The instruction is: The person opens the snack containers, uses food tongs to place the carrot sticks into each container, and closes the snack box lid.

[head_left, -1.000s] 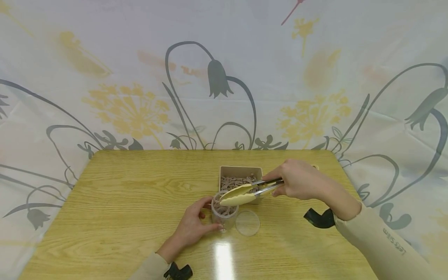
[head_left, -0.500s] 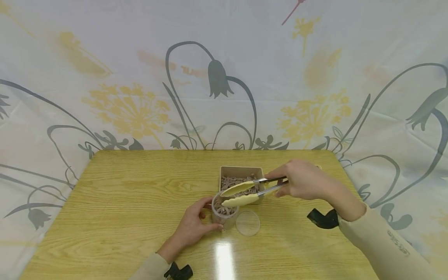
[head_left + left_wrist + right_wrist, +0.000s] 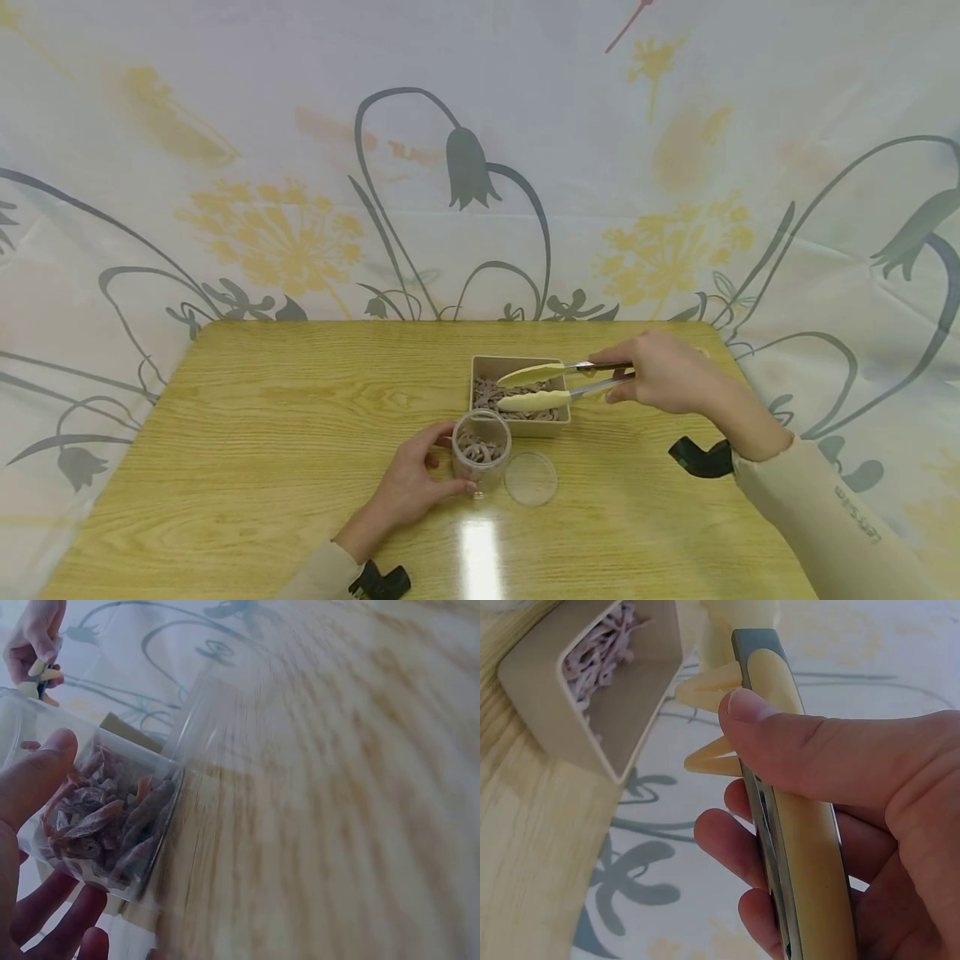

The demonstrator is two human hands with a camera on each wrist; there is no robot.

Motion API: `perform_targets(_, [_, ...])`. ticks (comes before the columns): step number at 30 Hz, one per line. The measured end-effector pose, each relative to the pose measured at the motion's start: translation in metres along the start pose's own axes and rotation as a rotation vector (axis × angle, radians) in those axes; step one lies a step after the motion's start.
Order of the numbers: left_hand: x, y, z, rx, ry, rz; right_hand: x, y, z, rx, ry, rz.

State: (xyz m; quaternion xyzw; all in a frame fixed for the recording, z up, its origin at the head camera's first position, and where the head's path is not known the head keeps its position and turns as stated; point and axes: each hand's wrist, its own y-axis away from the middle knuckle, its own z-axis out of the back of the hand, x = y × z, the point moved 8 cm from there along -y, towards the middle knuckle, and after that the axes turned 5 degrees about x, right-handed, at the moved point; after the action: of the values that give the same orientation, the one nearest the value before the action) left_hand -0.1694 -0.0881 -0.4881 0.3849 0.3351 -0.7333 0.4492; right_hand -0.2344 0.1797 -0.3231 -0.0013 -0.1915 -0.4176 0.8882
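My left hand (image 3: 414,477) holds a clear round jar (image 3: 481,467) upright on the table, thumb on its near side and fingers behind. Through the jar wall in the left wrist view, brownish-purple dried strips (image 3: 105,817) fill much of it. My right hand (image 3: 667,375) grips a pair of tongs (image 3: 536,402) with pale yellow tips and metal arms. The tong tips stand apart above a beige rectangular box (image 3: 517,429) of similar strips (image 3: 487,393); nothing shows between them. In the right wrist view the thumb presses the tongs' yellow handle (image 3: 802,847).
A clear round lid (image 3: 531,478) lies flat on the wooden table (image 3: 300,400), right of the jar. The box stands just behind the jar. Behind the table's far edge hangs a flower-printed cloth (image 3: 300,167).
My right hand has moved right and slightly back, taking the tongs from over the jar's mouth to over the box. The tong tips have spread. My left hand and the jar stay put.
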Motion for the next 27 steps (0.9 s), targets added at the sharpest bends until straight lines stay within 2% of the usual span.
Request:
perform_targets(4, [0.001, 0.001, 0.001, 0.005, 0.006, 0.01, -0.011, -0.004, -0.003, -0.002, 0.03, -0.022])
perform_targets(14, [0.003, 0.003, 0.003, 0.029, 0.012, 0.038, -0.036, -0.014, -0.022, 0.053, 0.117, -0.105])
perform_targets(22, [0.003, 0.004, 0.004, 0.035, 0.008, 0.011, -0.04, -0.025, -0.035, 0.096, 0.152, -0.142])
perform_targets(27, [0.005, 0.002, 0.001, 0.055, 0.033, 0.02, -0.04, -0.032, -0.041, 0.124, 0.181, -0.153])
